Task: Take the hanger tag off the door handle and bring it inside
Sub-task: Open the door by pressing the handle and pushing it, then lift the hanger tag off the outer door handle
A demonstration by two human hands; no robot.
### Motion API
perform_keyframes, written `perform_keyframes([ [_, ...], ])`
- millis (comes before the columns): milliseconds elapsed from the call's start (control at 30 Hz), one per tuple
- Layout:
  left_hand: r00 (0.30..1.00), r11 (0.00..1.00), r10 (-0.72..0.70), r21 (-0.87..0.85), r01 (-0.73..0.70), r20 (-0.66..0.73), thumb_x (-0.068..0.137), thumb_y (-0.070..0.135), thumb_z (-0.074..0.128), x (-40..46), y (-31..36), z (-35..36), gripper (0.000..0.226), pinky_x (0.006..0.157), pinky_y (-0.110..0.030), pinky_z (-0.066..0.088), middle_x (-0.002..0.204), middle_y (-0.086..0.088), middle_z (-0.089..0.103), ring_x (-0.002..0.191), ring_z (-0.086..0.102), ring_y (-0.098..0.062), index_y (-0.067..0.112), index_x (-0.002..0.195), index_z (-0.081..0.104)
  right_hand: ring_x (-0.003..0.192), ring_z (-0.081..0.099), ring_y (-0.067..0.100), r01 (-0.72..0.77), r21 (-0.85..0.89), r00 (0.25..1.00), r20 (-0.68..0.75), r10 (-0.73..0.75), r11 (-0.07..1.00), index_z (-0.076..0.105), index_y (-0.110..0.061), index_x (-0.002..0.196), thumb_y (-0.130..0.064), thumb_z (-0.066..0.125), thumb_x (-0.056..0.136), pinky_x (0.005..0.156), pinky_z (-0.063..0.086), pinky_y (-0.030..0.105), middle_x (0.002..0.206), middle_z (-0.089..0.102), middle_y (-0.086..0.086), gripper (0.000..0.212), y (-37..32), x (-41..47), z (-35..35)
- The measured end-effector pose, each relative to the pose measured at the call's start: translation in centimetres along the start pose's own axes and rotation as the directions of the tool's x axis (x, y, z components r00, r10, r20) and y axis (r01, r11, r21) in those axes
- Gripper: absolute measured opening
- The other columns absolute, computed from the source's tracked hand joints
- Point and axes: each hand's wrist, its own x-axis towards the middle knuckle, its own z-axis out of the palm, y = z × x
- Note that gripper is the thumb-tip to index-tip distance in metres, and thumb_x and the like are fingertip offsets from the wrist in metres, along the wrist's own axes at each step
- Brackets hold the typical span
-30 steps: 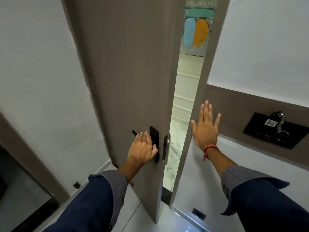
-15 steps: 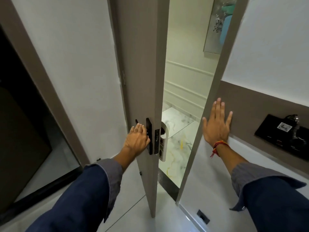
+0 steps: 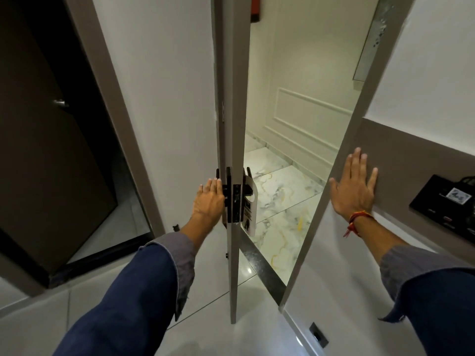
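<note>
Hanger tag (image 3: 248, 201) now more exposed beyond wider-swung door (image 3: 235, 98), left hand (image 3: 209, 199) still wrapped around handle (image 3: 226, 191), right hand (image 3: 353, 188) still spread flat on wall (image 3: 411, 160).

Dark brown second door (image 3: 51, 155) at far left, small metal knob (image 3: 60, 102) on face. Glossy marble floor tiles with yellow-grey veins (image 3: 280, 201) beyond dark threshold strip (image 3: 262, 268). Cream panelled wall with raised moulding (image 3: 308, 116) behind. Black rectangular wall panel (image 3: 442, 204) on taupe band at right.

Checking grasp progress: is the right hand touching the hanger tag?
Apart. The head view shows the right hand flat on the wall, the open doorway separating it from the hanger tag.
</note>
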Motion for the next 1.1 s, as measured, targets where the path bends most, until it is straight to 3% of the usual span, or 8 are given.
perform_keyframes([
  [100,1.0,1.0,-0.026,-0.01,0.026,0.006,0.106,0.013,0.04,-0.7,-0.3,0.3,0.065,0.125,-0.051,0.021,0.167,-0.021,0.011,0.155,0.011,-0.036,-0.001,0.157,0.003,0.163,-0.001,0.033,0.007,0.034,1.0,-0.001,-0.007,0.999,0.011,-0.002,0.165,-0.041,0.044,0.105,0.126,0.001,0.065,0.176,-0.005,0.012,0.079,-1.7,0.3,0.2],
  [200,0.999,0.999,-0.046,-0.01,0.046,0.019,0.104,0.012,0.037,-1.0,-0.6,0.6,0.067,0.126,-0.05,0.017,0.167,-0.021,0.007,0.155,0.007,-0.035,-0.001,0.157,0.0,0.163,-0.001,0.031,0.216,0.155,0.972,0.062,-0.228,0.964,0.015,-0.008,0.165,-0.05,0.039,0.106,0.126,-0.001,0.061,0.176,-0.002,0.008,0.076,-4.6,1.3,0.6],
  [300,0.999,0.999,-0.048,0.01,0.048,0.022,0.101,0.01,0.039,-1.2,-0.9,0.9,0.07,0.126,-0.05,0.016,0.167,-0.024,0.007,0.155,0.008,-0.037,-0.003,0.157,-0.001,0.164,0.003,0.023,0.471,0.375,0.813,0.168,-0.558,0.799,0.031,-0.015,0.163,-0.06,0.038,0.104,0.13,0.0,0.051,0.175,0.014,0.001,0.074,-8.9,1.5,1.2],
  [367,0.999,0.998,-0.042,0.037,0.041,0.025,0.101,0.01,0.04,-1.3,-1.0,1.2,0.071,0.126,-0.05,0.016,0.166,-0.025,0.006,0.154,0.007,-0.038,-0.003,0.156,-0.002,0.159,0.025,0.023,0.49,0.461,0.733,0.241,-0.636,0.74,0.053,-0.017,0.15,-0.064,0.045,0.1,0.13,0.02,0.05,0.166,0.04,0.004,0.069,-12.1,0.9,1.6],
  [500,0.999,0.998,-0.028,0.065,0.026,0.029,0.102,0.016,0.04,-1.9,-1.3,1.4,0.072,0.127,-0.05,0.012,0.166,-0.024,0.004,0.155,0.004,-0.038,-0.003,0.156,-0.003,0.106,0.066,0.025,0.378,0.577,0.704,0.329,-0.63,0.724,0.072,-0.014,0.105,-0.055,0.06,0.096,0.088,0.056,0.041,0.113,0.072,0.007,0.044,-17.0,0.5,2.4],
  [700,0.999,0.995,0.043,0.089,-0.043,0.007,0.103,0.021,0.035,-3.4,-1.1,2.0,0.07,0.126,-0.052,0.01,0.166,-0.025,0.0,0.155,0.0,-0.038,-0.003,0.156,-0.004,0.068,0.057,0.027,0.16,0.647,0.816,0.338,-0.468,0.745,0.058,-0.008,0.072,-0.011,0.064,0.086,0.053,0.036,0.023,0.073,0.06,0.011,0.016,-19.6,2.9,3.1],
  [833,0.995,0.986,0.096,0.134,-0.099,0.028,0.106,0.023,0.034,-3.6,0.2,1.6,0.068,0.124,-0.056,0.009,0.163,-0.031,0.006,0.153,0.006,-0.044,-0.007,0.154,-0.002,0.078,0.065,0.035,0.098,0.608,0.836,0.379,-0.397,0.788,0.069,0.003,0.086,-0.005,0.062,0.088,0.066,0.048,0.028,0.087,0.07,0.022,0.011,-20.1,4.8,4.1],
  [1100,0.965,0.919,0.25,0.293,-0.264,0.083,0.106,0.022,0.043,-3.5,3.1,0.2,0.059,0.112,-0.063,0.036,0.143,-0.047,0.038,0.133,0.043,-0.059,-0.02,0.144,0.025,0.086,0.076,0.045,-0.031,0.662,0.872,0.384,-0.303,0.749,0.073,0.012,0.092,0.003,0.059,0.089,0.085,0.063,0.052,0.091,0.075,0.033,0.017,-18.5,8.5,5.5],
])
